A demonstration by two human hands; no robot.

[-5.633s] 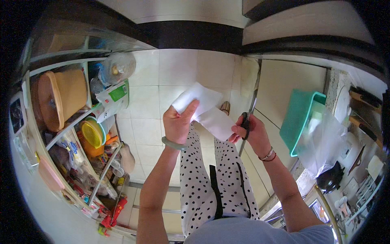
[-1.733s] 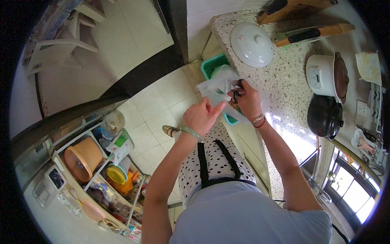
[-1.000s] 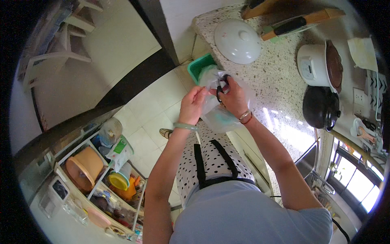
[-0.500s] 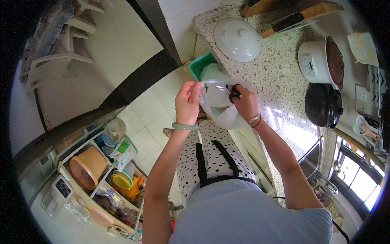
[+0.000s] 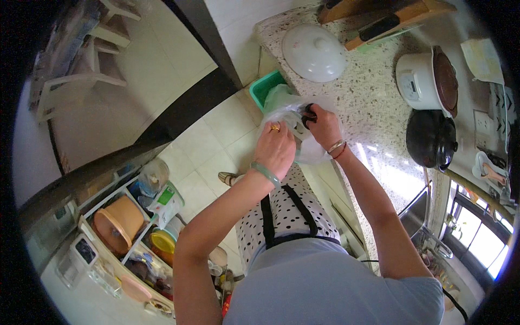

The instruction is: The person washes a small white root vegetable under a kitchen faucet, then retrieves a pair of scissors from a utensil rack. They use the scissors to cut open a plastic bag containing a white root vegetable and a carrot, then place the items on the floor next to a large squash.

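A clear plastic bag [image 5: 315, 147] hangs in front of me at the counter's edge, crumpled around its mouth. My left hand [image 5: 277, 149], with a ring and a green bangle, is closed on the bag's near left side; its fingertips are hidden in the plastic. My right hand [image 5: 325, 129] grips the black handles of a pair of scissors [image 5: 309, 115] at the bag's right side. The scissor blades are hidden by the bag. Just beyond, a green bin [image 5: 264, 86] with a whitish liner stands on the floor.
On the speckled counter [image 5: 374, 89] at right are a white lid [image 5: 314, 53], a white rice cooker [image 5: 413, 81] and a black pot [image 5: 428, 140]. Knives rest in wooden blocks [image 5: 398, 24] behind. A storage shelf [image 5: 130, 249] with tubs is at lower left.
My left hand has left the bag's raised rim and come down and right onto its near side. The bag's mouth has crumpled. My right hand has shifted slightly left with the scissors.
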